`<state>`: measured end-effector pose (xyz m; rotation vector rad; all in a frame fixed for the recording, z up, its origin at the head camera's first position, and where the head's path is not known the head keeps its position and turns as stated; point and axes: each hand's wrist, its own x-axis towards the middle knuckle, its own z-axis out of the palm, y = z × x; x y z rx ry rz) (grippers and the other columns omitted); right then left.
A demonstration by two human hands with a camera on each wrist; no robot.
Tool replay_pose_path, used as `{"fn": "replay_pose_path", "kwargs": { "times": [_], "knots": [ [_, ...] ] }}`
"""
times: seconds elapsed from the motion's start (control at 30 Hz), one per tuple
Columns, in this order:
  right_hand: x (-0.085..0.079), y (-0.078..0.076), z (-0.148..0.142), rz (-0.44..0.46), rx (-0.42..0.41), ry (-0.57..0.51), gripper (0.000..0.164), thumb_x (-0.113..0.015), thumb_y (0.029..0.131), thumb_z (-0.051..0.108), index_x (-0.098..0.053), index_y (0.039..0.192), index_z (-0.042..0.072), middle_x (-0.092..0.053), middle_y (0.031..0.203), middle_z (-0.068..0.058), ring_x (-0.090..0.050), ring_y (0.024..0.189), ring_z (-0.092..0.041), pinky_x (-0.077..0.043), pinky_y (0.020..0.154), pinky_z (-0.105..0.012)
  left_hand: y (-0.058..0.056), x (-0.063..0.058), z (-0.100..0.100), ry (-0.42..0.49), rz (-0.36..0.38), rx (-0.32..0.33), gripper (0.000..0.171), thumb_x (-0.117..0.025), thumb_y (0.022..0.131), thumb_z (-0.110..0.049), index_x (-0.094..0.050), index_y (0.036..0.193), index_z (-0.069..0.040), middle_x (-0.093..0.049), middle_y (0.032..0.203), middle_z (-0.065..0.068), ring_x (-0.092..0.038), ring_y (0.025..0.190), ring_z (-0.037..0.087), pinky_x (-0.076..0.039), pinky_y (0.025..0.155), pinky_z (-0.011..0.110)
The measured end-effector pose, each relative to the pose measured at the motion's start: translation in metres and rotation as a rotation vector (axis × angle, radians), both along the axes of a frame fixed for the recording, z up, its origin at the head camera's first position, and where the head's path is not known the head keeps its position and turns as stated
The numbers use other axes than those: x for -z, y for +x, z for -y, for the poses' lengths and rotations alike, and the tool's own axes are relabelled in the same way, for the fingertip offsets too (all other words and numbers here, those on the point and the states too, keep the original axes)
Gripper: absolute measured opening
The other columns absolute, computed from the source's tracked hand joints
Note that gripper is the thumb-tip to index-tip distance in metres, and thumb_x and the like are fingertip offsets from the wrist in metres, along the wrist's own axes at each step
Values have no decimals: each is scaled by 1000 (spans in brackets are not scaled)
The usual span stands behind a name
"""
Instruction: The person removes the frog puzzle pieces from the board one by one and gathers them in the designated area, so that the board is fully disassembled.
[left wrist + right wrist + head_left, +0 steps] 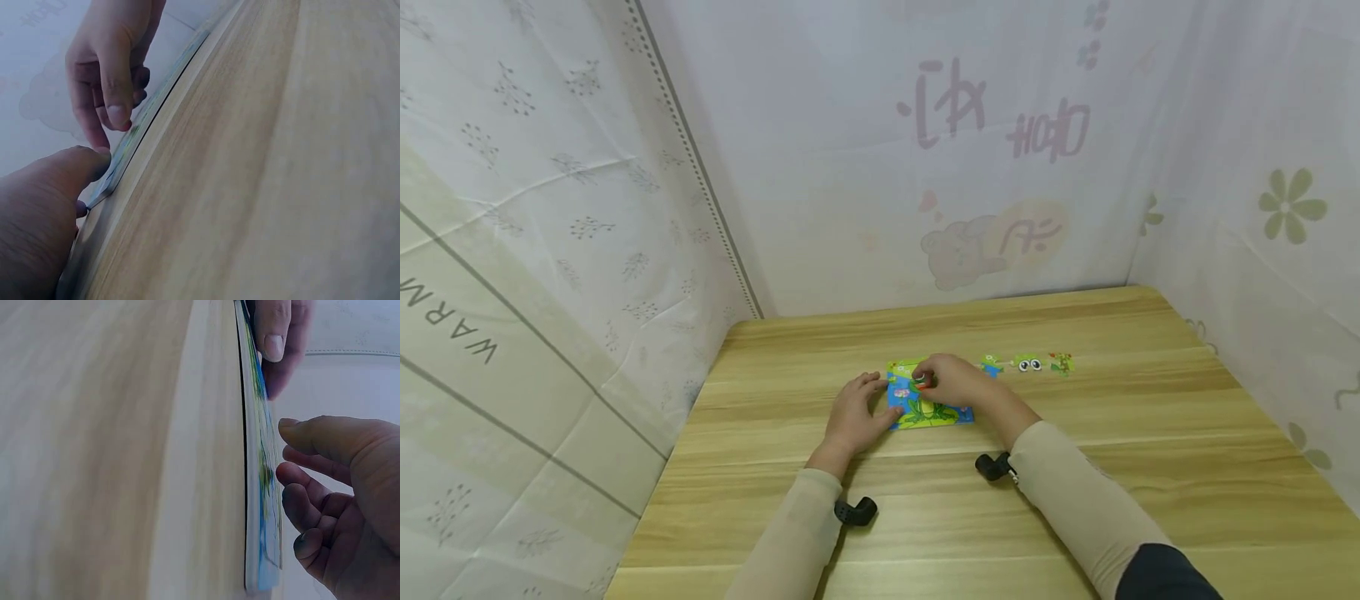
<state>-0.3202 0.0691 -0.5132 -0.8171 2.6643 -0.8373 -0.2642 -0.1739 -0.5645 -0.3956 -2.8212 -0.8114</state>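
A frog picture puzzle board (951, 415), blue and green, lies flat on the table between both hands. My left hand (856, 414) rests at its left edge, thumb on the front-left corner and fingers spread along the side. Over the board's upper middle, my right hand (958, 385) has its fingers bent down, pinching a small puzzle piece (923, 383) with red on it. That piece is mostly hidden by the fingers; a red bit shows at the fingertips in the left wrist view. In the right wrist view the right hand (350, 487) is just above the board (253, 550).
To the right of the board lie loose puzzle pieces in a row: a green and blue one (992, 364), one with two frog eyes (1028, 364) and a green and red one (1062, 364). The wooden table (925, 517) meets printed curtains (850, 167) at its back and sides.
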Motion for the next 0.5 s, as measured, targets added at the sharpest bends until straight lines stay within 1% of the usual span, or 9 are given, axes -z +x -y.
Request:
{"fn": "replay_pose_path", "kwargs": {
  "times": [0.2, 0.3, 0.5],
  "knots": [
    [0, -1, 6, 37, -8, -6, 45, -81, 95, 23, -69, 135, 7, -68, 103, 3, -63, 93, -14, -59, 85, -35, 1, 0, 0, 14, -10, 4, 58, -75, 93, -51, -67, 139, -17, -52, 156, 4, -43, 147, 32, -38, 120, 53],
    [1, -2, 7, 53, -2, 5, 44, -81, 95, 24, -70, 134, 9, -67, 103, 4, -63, 92, -14, -58, 84, -34, 1, 0, -1, 15, -1, 2, 58, -75, 93, -51, -67, 140, -18, -52, 156, 4, -43, 147, 31, -38, 120, 53],
    [5, -4, 8, 45, 2, 1, 40, -80, 96, 24, -71, 133, 11, -64, 103, 4, -62, 92, -14, -58, 84, -34, 2, -1, -1, 11, 16, -8, 59, -75, 93, -51, -66, 141, -18, -51, 157, 3, -41, 148, 30, -36, 122, 52]
  ]
}}
